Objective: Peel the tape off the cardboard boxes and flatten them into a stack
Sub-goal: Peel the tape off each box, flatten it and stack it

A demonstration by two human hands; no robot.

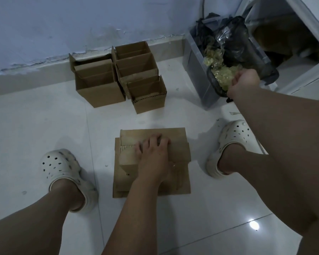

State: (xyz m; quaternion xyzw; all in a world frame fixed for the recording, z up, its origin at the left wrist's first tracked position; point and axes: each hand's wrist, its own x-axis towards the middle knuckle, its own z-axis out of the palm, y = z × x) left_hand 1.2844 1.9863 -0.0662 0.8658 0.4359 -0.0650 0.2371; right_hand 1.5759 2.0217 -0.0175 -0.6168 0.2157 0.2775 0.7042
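A stack of flattened cardboard lies on the white tile floor between my feet. My left hand presses down on the top piece with its fingers spread flat. Several upright open boxes stand in a cluster by the wall, the nearest one small. My right hand reaches out to the mouth of a black plastic bag, its fingers curled into a wad of yellowish peeled tape; the fingertips are hidden.
The bag sits in a grey bin at the right. A white frame stands behind it. My feet in white clogs flank the stack. A blue wall runs along the back.
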